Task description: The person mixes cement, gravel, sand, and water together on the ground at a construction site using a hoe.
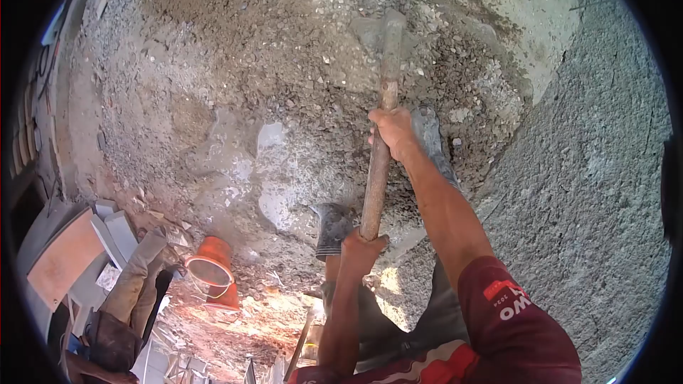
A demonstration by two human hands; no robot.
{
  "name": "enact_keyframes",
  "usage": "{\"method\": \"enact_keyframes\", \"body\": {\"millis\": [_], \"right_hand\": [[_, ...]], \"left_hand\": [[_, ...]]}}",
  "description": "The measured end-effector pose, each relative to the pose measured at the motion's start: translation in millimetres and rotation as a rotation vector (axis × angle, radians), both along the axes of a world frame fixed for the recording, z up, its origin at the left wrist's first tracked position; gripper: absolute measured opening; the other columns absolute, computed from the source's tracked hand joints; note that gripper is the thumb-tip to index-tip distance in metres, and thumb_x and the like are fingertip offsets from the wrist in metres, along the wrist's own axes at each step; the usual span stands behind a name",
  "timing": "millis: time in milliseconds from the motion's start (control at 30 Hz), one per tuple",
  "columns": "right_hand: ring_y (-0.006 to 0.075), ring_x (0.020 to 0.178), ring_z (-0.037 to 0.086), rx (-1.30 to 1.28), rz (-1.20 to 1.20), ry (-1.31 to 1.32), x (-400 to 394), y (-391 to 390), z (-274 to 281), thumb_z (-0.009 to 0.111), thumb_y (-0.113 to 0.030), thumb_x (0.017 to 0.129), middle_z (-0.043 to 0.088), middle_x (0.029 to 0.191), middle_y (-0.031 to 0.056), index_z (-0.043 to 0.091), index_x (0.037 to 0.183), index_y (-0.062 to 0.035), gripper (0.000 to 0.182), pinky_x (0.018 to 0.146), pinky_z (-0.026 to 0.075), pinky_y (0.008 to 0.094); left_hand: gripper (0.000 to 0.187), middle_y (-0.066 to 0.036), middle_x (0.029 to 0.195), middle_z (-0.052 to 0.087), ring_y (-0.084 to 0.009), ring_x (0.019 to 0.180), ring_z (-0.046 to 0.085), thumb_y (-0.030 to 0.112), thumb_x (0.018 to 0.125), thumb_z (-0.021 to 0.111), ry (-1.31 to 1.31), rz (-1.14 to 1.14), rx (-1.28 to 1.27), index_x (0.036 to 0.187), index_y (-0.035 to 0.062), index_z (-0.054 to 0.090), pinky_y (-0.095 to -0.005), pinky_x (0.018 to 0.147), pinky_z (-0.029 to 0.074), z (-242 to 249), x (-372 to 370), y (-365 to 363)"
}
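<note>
A long-handled hoe (378,178) stretches away from me over the wet, gravelly mix (284,50). Its mud-coated head lies at the far end, with the blade's edge hard to make out against the ground. My right hand (395,130) is wrapped around the middle of the handle. Lower down, near the butt end, my left hand (363,250) is closed on the same handle. Dark boots (334,227) show beside the handle, one near each hand.
To the right spreads a broad grey layer of rough concrete (590,163). An orange bucket (211,262) sits at lower left, near stacked boards (65,259) and a person in tan trousers (135,281). Pale wet patches (274,171) mark the ground.
</note>
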State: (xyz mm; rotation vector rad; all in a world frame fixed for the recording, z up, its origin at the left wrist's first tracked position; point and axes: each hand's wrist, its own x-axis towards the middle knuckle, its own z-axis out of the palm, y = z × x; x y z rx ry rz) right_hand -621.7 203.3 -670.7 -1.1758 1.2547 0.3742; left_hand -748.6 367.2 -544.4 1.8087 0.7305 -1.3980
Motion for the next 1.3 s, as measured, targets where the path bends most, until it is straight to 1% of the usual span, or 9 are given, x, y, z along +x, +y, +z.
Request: {"method": "enact_keyframes", "body": {"millis": [133,233,333,533,667,767,900,1000,1300], "right_hand": [[0.0177,0.045,0.056,-0.009,0.216,0.041,-75,60,30,0.067,-0.012,0.079,0.055,0.061,0.0092,0.052,0.08,0.0054,0.023,0.039,0.046,0.0329],[0.0152,0.049,0.057,0.163,0.139,0.068,-146,90,64,0.066,-0.011,0.079,0.056,0.068,0.007,0.052,0.091,0.0042,0.024,0.041,0.047,0.0315],[0.0143,0.053,0.057,0.165,0.165,-0.024,-127,59,94,0.065,-0.011,0.08,0.055,0.072,0.0063,0.051,0.098,0.0041,0.027,0.045,0.049,0.0303],[0.0148,0.049,0.056,-0.236,0.251,-0.485,102,-44,140,0.065,-0.022,0.083,0.056,0.068,0.0069,0.05,0.1,0.0002,0.032,0.044,0.048,0.0285],[0.0171,0.056,0.06,-0.357,0.264,-0.641,255,-85,98,0.064,-0.022,0.084,0.059,0.074,0.0095,0.055,0.098,0.0033,0.03,0.049,0.052,0.033],[0.0183,0.059,0.06,-0.269,0.241,-0.485,284,-70,48,0.063,-0.018,0.084,0.058,0.075,0.0109,0.054,0.1,0.0054,0.03,0.053,0.054,0.0372],[0.0181,0.054,0.055,-0.057,0.233,-0.159,188,0,-28,0.066,-0.011,0.081,0.053,0.069,0.0081,0.056,0.092,0.0044,0.022,0.047,0.052,0.0332],[0.0179,0.052,0.054,-0.01,0.297,-0.091,109,29,3,0.065,-0.009,0.079,0.052,0.068,0.0072,0.055,0.08,0.0029,0.016,0.045,0.052,0.0329],[0.0184,0.049,0.059,0.101,0.447,0.187,-108,87,40,0.065,-0.013,0.078,0.059,0.063,0.0107,0.055,0.08,0.0054,0.021,0.041,0.047,0.0331]], "left_hand": [[0.035,-0.009,0.061,0.061,-0.0119,0.053,0.058,0.03,0.075,0.078,0.317,0.093,0.129,0.081,-0.0018,0.064,-0.0323,0.047,0.048,43,-86,25],[0.042,-0.017,0.073,0.067,-0.0257,0.067,0.069,0.036,0.072,0.079,-0.097,-0.057,0.098,0.089,-0.0007,0.066,-0.0386,0.06,0.054,64,-186,56],[0.047,-0.02,0.076,0.068,-0.0311,0.075,0.071,0.039,0.07,0.079,-0.067,0.017,0.086,0.091,-0.0007,0.066,-0.042,0.065,0.055,74,-179,36],[0.038,-0.022,0.071,0.066,-0.0354,0.067,0.069,0.029,0.072,0.078,-0.672,0.096,-0.091,0.086,-0.0025,0.064,-0.0422,0.062,0.055,-33,39,-64],[0.044,-0.021,0.077,0.068,-0.0292,0.07,0.069,0.033,0.074,0.073,-0.573,0.051,-0.19,0.097,-0.0038,0.064,-0.0385,0.067,0.054,-62,212,-79],[0.044,-0.021,0.077,0.068,-0.0284,0.069,0.069,0.032,0.075,0.072,-0.473,0.023,-0.145,0.098,-0.0043,0.064,-0.0388,0.067,0.054,-60,228,-60],[0.043,-0.019,0.074,0.067,-0.0266,0.066,0.067,0.031,0.077,0.071,-0.196,0.138,-0.071,0.097,-0.005,0.063,-0.0381,0.065,0.054,-64,125,-13],[0.037,-0.008,0.067,0.061,-0.0136,0.055,0.056,0.023,0.074,0.076,-0.153,0.184,-0.025,0.095,-0.0031,0.061,-0.0306,0.051,0.047,-49,37,9],[0.035,-0.008,0.067,0.065,-0.0141,0.057,0.06,0.028,0.071,0.081,0.251,0.336,0.086,0.084,-0.0005,0.064,-0.0336,0.052,0.049,53,-160,29]]}}
